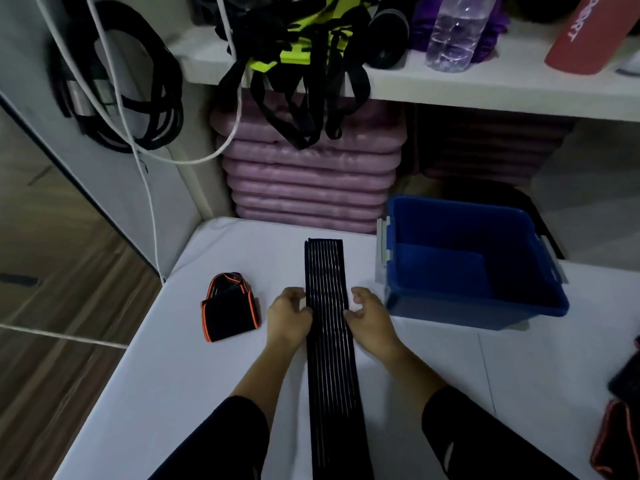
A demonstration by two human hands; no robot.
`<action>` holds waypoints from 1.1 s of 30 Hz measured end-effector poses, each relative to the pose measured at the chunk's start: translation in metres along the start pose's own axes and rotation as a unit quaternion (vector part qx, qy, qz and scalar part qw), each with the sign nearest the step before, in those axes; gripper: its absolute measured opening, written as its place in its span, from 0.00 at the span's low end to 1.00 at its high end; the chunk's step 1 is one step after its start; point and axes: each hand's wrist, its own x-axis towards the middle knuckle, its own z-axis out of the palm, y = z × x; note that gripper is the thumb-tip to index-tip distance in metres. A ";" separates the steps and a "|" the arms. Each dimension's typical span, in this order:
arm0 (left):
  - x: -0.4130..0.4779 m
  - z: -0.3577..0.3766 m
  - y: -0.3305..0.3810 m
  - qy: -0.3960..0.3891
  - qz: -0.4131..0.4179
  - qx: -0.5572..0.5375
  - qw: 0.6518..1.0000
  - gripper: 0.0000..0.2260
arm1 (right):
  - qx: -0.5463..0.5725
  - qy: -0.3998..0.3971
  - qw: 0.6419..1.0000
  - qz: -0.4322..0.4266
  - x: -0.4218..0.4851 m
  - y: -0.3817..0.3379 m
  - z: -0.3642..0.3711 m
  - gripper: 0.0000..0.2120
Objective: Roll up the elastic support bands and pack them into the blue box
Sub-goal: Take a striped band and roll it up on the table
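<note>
Two hands' grip flanking flat black band point(327, 306), edges pinched

dim overall, with a cool bluish cast. brightest on the white tabletop point(180, 393) and the white shelf point(450, 84), both evenly lit without hard glare. soft, faint shadows only, darkest under the shelf and inside the blue box point(540, 292). strong wide-angle bending at the edges, straight lines bowed along the left side and the top. blurred toward the corners: smeared black cables point(152, 95) at upper left, soft-edged water bottle point(453, 32) and red roll point(581, 32) at upper right. sharper in the middle, where thin pale stripes on the black band point(329, 341) read clearly. slight grain and muddy detail in dark sleeves.
</note>
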 end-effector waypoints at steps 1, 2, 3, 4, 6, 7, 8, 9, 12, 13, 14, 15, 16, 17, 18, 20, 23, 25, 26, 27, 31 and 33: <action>0.010 -0.001 0.003 -0.007 -0.001 -0.009 1.000 0.17 | -0.011 -0.002 1.000 -0.005 0.008 -0.005 -0.001 0.23; 0.020 -0.002 0.007 -0.014 -0.001 -0.013 1.000 0.18 | -0.020 -0.005 1.000 -0.009 0.016 -0.010 -0.001 0.25; 0.030 -0.003 0.012 -0.021 -0.001 -0.019 1.000 0.19 | -0.021 -0.008 1.000 -0.009 0.025 -0.015 -0.002 0.27; 0.040 -0.003 0.017 -0.027 -0.003 -0.018 0.999 0.20 | -0.011 -0.010 1.000 -0.006 0.033 -0.019 -0.003 0.27; 0.059 -0.002 0.024 -0.040 -0.001 -0.012 0.999 0.21 | 0.019 -0.018 1.000 -0.005 0.049 -0.026 -0.003 0.26; 0.066 0.000 0.028 -0.050 0.004 -0.011 0.999 0.21 | 0.027 -0.021 0.999 -0.005 0.056 -0.029 -0.003 0.26; 0.073 0.002 0.030 -0.063 0.005 -0.008 0.998 0.22 | 0.033 -0.022 0.999 -0.005 0.064 -0.030 -0.002 0.25; 0.080 0.004 0.032 -0.075 0.005 -0.006 0.997 0.22 | 0.040 -0.023 0.999 -0.001 0.070 -0.031 -0.001 0.25; 0.091 0.008 0.031 -0.102 -0.003 0.005 0.995 0.28 | 0.048 -0.039 0.998 0.014 0.077 -0.030 -0.001 0.27; 0.093 0.009 0.027 -0.106 -0.008 0.009 0.994 0.30 | 0.045 -0.043 0.998 0.015 0.076 -0.030 -0.002 0.27; 0.093 0.009 0.023 -0.108 -0.008 0.010 0.994 0.31 | 0.041 -0.042 0.998 0.009 0.073 -0.030 -0.003 0.28; 0.090 0.008 0.020 -0.108 -0.005 0.010 0.994 0.32 | 0.036 -0.038 0.999 0.002 0.068 -0.030 -0.005 0.28; 0.084 0.007 0.017 -0.103 0.003 0.011 0.995 0.31 | 0.032 -0.032 0.999 -0.006 0.062 -0.029 -0.006 0.29; 0.076 0.005 0.015 -0.092 0.014 0.009 0.996 0.29 | 0.025 -0.028 0.999 -0.017 0.054 -0.028 -0.008 0.29; 0.067 0.003 0.012 -0.078 0.023 0.012 0.997 0.26 | 0.019 -0.028 0.999 -0.028 0.045 -0.025 -0.009 0.28; 0.042 -0.001 -0.003 -0.051 0.047 0.024 0.997 0.22 | 0.012 -0.038 0.998 -0.044 0.019 -0.011 -0.010 0.27; -0.006 -0.007 -0.031 -0.040 0.079 0.037 0.995 0.19 | -0.015 -0.054 0.995 -0.088 -0.032 0.017 -0.010 0.22; -0.043 -0.009 -0.043 -0.032 0.090 0.066 0.993 0.17 | -0.052 -0.061 0.986 -0.144 -0.064 0.037 -0.009 0.18; -0.061 -0.009 -0.048 -0.029 0.099 0.071 0.992 0.16 | -0.071 -0.063 0.981 -0.171 -0.078 0.045 -0.008 0.16; -0.078 -0.009 -0.052 -0.027 0.112 0.072 0.991 0.15 | -0.084 -0.068 0.976 -0.187 -0.090 0.050 -0.008 0.14; -0.132 -0.008 -0.073 -0.050 0.162 0.098 0.981 0.15 | -0.099 -0.104 0.966 -0.216 -0.138 0.063 -0.010 0.17; -0.149 -0.010 -0.080 -0.082 0.187 0.128 0.971 0.10 | -0.127 -0.126 0.954 -0.240 -0.158 0.065 -0.016 0.15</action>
